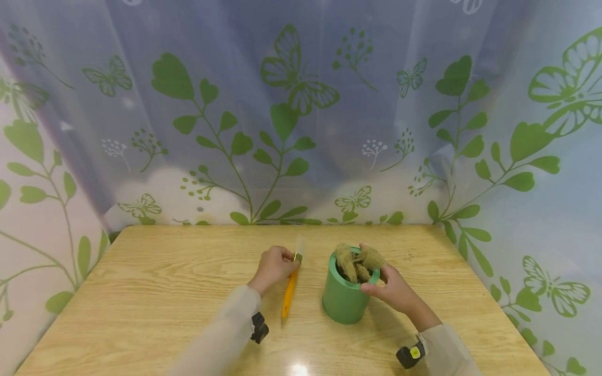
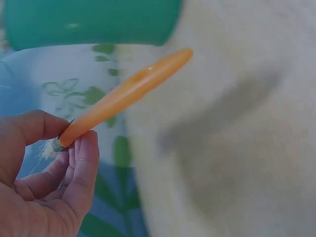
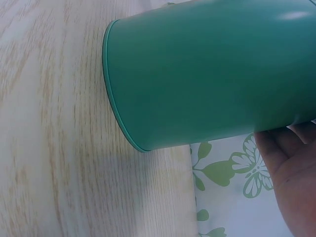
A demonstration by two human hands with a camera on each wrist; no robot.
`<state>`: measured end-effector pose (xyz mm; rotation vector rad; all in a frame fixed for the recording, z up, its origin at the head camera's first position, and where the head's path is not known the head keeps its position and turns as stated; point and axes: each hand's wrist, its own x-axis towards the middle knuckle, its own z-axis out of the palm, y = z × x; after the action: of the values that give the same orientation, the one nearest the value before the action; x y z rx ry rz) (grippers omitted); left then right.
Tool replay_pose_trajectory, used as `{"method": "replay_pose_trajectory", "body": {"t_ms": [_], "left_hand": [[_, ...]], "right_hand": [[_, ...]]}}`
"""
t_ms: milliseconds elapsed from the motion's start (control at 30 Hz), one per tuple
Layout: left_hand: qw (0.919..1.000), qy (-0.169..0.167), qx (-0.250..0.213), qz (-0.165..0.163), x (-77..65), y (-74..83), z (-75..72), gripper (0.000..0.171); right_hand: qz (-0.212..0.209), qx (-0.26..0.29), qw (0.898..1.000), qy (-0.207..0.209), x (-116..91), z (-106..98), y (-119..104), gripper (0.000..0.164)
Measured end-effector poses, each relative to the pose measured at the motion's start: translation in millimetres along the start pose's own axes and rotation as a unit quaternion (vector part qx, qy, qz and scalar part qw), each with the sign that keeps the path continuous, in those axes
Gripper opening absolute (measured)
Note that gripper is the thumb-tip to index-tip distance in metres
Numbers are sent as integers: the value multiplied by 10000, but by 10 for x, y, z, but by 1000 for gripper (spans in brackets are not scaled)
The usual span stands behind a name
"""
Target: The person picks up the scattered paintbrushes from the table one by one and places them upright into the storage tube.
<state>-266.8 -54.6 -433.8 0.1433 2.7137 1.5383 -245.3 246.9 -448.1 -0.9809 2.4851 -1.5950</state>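
My left hand (image 1: 275,267) pinches a paintbrush (image 1: 290,293) near its metal collar, between thumb and fingers. The brush's orange handle (image 2: 131,93) points toward me in the head view, its pale bristles away. In the left wrist view the handle's shadow falls on the table apart from it. To the right stands a green cylindrical pot (image 1: 345,302), upright, with brown fibrous pieces (image 1: 347,262) poking above its rim. My right hand (image 1: 395,290) grips this pot near the top, thumb at the near rim and fingers round the far right side. The pot's wall (image 3: 202,74) fills much of the right wrist view.
Both things are over a light wood-grain table (image 1: 164,292). Behind it hangs a blue and white curtain (image 1: 310,156) with green leaves and butterflies, continuing along both sides. Each wrist wears a small black camera, such as the right one (image 1: 410,355).
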Motion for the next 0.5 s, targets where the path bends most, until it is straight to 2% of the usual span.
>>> {"method": "replay_pose_trajectory", "body": {"t_ms": [200, 333, 500], "left_hand": [[9996, 186, 70, 216, 52, 224, -180, 14], [9993, 225, -224, 197, 49, 367, -254, 17], [9975, 363, -477, 376, 5, 547, -318, 18]], "right_hand": [[-28, 72, 10000, -26, 3, -2, -5, 76], [-18, 61, 10000, -29, -1, -2, -5, 76], [5, 82, 10000, -26, -3, -2, -1, 76]]}}
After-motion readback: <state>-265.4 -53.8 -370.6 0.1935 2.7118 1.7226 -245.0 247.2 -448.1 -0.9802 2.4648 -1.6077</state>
